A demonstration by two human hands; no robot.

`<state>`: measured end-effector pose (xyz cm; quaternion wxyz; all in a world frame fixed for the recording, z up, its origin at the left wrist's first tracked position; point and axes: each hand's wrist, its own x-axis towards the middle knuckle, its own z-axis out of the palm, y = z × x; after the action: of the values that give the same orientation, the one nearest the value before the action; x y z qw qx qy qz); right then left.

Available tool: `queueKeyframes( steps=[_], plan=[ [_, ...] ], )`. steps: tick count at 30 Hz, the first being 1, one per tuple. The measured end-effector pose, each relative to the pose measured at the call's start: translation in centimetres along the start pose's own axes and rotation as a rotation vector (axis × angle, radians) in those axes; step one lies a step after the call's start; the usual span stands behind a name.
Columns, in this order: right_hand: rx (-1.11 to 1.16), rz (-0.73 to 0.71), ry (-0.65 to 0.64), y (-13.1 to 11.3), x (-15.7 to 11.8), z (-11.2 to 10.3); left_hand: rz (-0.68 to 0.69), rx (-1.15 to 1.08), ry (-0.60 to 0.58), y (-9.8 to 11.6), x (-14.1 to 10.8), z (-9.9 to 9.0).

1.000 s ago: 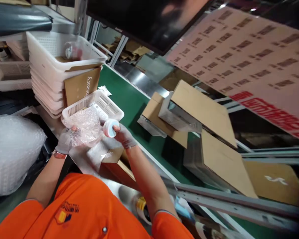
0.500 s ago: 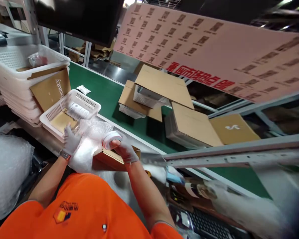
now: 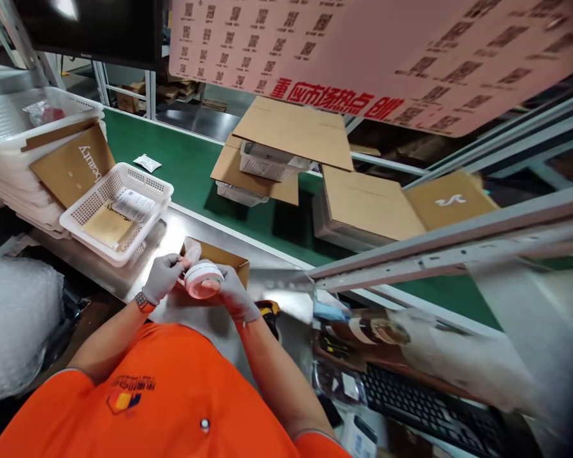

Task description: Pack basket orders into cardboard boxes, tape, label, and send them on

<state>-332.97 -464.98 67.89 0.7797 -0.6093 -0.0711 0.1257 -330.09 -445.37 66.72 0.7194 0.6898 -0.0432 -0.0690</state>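
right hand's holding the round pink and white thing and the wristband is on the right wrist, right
Not quite: the wristband is on the left wrist, as the head view shows. The right hand does hold the round pink and white thing.

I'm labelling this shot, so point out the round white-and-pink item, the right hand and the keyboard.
Round item (image 3: 201, 275), head view: its white side.
Right hand (image 3: 237, 296), head view: gloved back.
Keyboard (image 3: 423, 402), head view: middle keys.

White lettering on the flat brown cardboard panel (image 3: 67, 170) at left read "beauty"; red characters on the broad pink board (image 3: 367, 44) at far right included "市场热点". The orange cloth shirt's (image 3: 176, 388) small print was illegible.
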Motion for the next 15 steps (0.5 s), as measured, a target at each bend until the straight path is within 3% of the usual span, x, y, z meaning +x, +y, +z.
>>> queueKeyframes(
  steps=[6,12,15],
  plan=[
    [0.129,-0.017,0.273,0.6,-1.7,-2.8,0.024,0.082,0.095,-0.4,-0.1,1.6],
    [0.159,0.094,0.097,0.7,-2.4,-3.5,0.189,0.368,-0.021,-0.4,0.2,2.9],
    [0.164,0.109,0.182,1.3,-2.2,-3.8,0.242,0.449,-0.045,-0.3,0.4,3.3]
  ],
)
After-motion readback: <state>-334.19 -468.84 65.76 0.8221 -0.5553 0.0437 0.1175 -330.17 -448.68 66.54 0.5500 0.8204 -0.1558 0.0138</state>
